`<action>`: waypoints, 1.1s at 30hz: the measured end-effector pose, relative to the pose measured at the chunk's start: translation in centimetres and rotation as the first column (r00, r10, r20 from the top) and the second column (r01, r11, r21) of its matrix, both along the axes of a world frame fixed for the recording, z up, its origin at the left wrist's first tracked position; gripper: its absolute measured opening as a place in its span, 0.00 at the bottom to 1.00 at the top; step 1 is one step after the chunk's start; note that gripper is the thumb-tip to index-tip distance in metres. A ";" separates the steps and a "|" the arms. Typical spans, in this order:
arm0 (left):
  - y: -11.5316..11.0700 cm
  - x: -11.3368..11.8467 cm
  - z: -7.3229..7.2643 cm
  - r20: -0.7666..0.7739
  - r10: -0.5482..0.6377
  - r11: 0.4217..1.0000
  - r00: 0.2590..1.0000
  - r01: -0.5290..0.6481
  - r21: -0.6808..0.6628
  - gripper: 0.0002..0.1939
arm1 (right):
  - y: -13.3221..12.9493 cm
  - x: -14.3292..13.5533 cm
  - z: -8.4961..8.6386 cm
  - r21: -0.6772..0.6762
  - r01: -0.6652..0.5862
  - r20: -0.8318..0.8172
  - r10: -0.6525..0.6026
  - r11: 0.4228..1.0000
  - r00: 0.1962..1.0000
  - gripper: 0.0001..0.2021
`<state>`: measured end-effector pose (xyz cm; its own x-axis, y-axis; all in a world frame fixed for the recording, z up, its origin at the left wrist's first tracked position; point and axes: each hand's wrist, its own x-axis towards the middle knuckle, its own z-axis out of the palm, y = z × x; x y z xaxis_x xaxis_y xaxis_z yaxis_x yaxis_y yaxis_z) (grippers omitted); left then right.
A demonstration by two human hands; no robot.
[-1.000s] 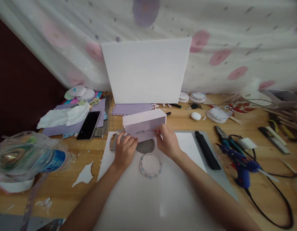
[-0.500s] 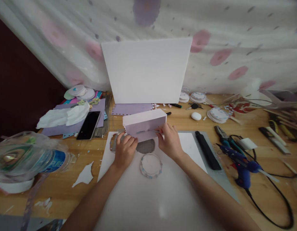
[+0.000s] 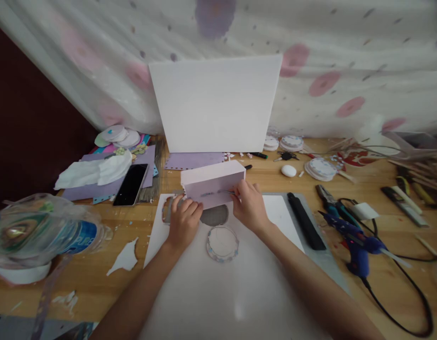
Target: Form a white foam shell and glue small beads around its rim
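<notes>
A pale lilac cardboard box [image 3: 214,175], its open side turned toward me, stands tilted between my hands. My left hand [image 3: 184,221] is closed on its lower left edge with curled fingers. With thumb and fingers pinched together, my right hand [image 3: 252,208] holds the end of a thin beaded strand [image 3: 211,193] at the box's right end. The strand runs across the inner lilac face; its ends are partly hidden by my fingers. Nearer to me a ring of pastel beads [image 3: 222,260] lies on the white sheet [image 3: 200,288]. A grey oval patch [image 3: 214,216] shows under the box.
A white board [image 3: 216,104] stands upright behind. To the right lie a black bar-shaped object [image 3: 306,222], pliers [image 3: 326,198] and a blue glue gun [image 3: 358,245] with its cord. A phone [image 3: 131,184] and a bagged plastic bottle [image 3: 62,231] lie on the left.
Almost nothing differs. The strand in my right hand has shifted very slightly; both hands and the box keep their places.
</notes>
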<state>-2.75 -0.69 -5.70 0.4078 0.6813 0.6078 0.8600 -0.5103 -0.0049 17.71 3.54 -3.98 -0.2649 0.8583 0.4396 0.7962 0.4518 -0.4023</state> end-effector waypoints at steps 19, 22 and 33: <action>0.0 0.0 0.1 0.001 -0.001 1.000 1.000 0.001 -0.001 0.11 | 0.1 -0.2 0.0 -0.008 -0.026 0.108 0.027 1.000 0.994 0.09; 0.0 0.0 0.1 0.001 -0.002 1.000 1.000 0.002 -0.005 0.11 | 0.2 -0.2 0.0 0.004 -0.019 0.105 0.019 1.000 0.994 0.09; 0.0 0.0 0.1 0.009 -0.003 1.000 1.000 0.003 -0.003 0.11 | 0.0 0.1 0.3 0.006 -0.029 0.084 0.028 1.000 0.996 0.09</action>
<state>-2.79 -0.66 -5.63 0.4046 0.6819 0.6094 0.8583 -0.5131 0.0043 17.86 3.54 -3.66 -0.3255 0.8467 0.4210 0.8139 0.4774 -0.3310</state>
